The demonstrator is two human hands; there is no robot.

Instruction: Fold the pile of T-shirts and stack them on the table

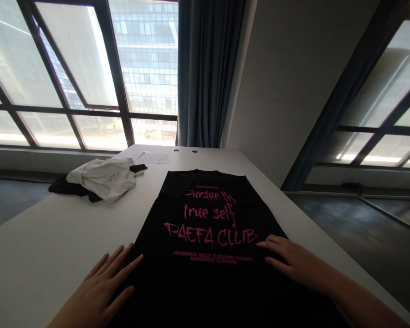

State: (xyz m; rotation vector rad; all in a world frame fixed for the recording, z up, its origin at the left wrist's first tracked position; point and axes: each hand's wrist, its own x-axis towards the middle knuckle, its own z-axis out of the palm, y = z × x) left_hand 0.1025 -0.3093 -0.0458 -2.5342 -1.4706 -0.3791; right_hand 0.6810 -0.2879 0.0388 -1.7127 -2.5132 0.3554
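A black T-shirt with pink lettering (205,282) lies spread flat on the white table, its sides folded inward so that it forms a long panel. My left hand (102,284) rests at the shirt's left edge, fingers stretched and spread, partly on the cloth and partly over the table. On the right edge, beside the print, my right hand (290,259) lies with its fingers extended on the fabric. Neither hand grips anything. The near end of the shirt runs out of the picture at the bottom.
A crumpled white and black heap of cloth (104,177) lies at the table's left edge. Paper sheets (153,157) sit near the far end of the white table (71,241), before two round holes. Beyond stand windows, a blue curtain (208,68) and a wall.
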